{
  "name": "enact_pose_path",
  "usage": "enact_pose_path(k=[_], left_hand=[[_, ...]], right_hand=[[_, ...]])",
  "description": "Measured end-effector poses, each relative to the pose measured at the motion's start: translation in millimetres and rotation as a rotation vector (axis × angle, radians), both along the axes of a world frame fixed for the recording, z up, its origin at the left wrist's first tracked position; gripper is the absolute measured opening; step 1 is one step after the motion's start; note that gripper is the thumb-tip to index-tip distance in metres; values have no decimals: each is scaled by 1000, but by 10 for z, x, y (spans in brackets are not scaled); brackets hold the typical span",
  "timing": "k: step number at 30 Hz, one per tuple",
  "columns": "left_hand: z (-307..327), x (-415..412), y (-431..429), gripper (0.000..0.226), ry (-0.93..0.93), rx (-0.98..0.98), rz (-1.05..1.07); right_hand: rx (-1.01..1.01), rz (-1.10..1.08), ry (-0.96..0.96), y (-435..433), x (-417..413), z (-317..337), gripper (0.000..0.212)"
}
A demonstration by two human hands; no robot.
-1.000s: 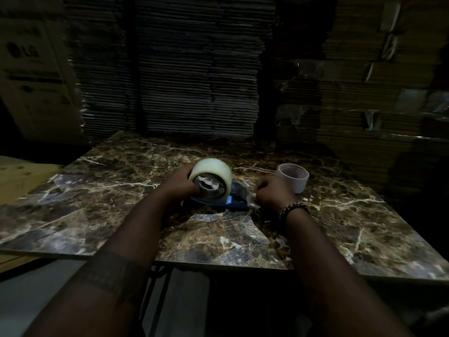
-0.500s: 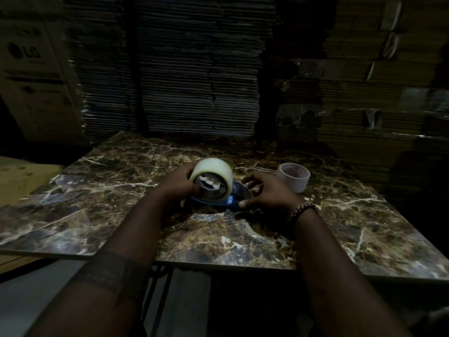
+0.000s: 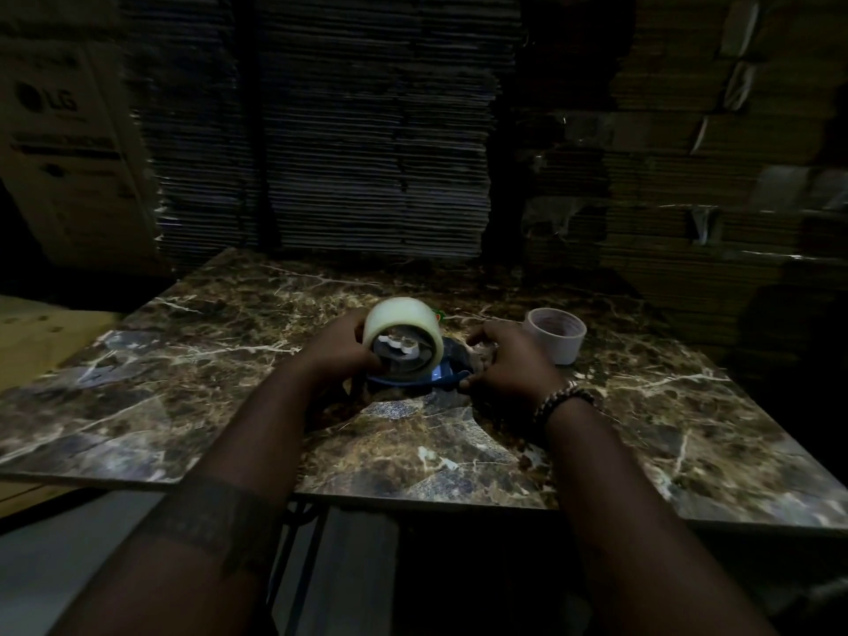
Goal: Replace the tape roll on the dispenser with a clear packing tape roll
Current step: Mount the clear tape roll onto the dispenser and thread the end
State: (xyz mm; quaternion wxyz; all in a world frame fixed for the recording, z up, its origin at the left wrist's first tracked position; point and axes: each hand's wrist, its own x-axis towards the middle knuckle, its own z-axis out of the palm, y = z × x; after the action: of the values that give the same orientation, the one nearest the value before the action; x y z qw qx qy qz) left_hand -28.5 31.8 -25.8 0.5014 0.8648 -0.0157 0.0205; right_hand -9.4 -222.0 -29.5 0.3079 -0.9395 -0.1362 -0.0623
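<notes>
Left hand [image 3: 342, 348] fingers wrapped round clear tape roll [image 3: 403, 337] on blue dispenser [image 3: 413, 378]; right hand [image 3: 509, 360] fingers gripping dispenser's end, on counter [image 3: 183, 383].

At the centre of the frame, on the table [image 3: 192, 360]: the tape roll [image 3: 404, 332], seated on the dispenser [image 3: 413, 383]. Left hand [image 3: 337, 348] touching the roll from the left; right hand [image 3: 509, 360] against the dispenser from the right. Just right of that hand, on the same table, a second roll [image 3: 555, 335]. Behind the table, across the upper frame, stacked cardboard [image 3: 367, 130]; at the upper left, a box [image 3: 69, 144].
</notes>
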Motion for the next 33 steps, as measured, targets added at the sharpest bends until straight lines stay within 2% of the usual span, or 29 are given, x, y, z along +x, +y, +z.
enact_pose_path(k=[6,9,12,17,22,27,33], left_hand=[[13,-27,14,91,-13,54,4],[-8,-19,24,88,-19,78,-6],[-25,-27,5,86,-2,15,-56],[-53,-17,45,97,19,-27,-140],[-117,17,127,103,116,-78,-166],[-173,36,187,91,186,-170,-170],[-118,50,176,81,169,-4,-208]], right_hand=[[2,-15,9,22,22,-22,54],[-1,-26,-2,29,27,-36,52],[14,-42,0,43,42,-48,50],[35,-50,12,40,136,-88,48],[27,-66,-6,82,238,-144,44],[93,-36,-1,133,359,-244,51],[73,0,-12,177,451,-320,49]])
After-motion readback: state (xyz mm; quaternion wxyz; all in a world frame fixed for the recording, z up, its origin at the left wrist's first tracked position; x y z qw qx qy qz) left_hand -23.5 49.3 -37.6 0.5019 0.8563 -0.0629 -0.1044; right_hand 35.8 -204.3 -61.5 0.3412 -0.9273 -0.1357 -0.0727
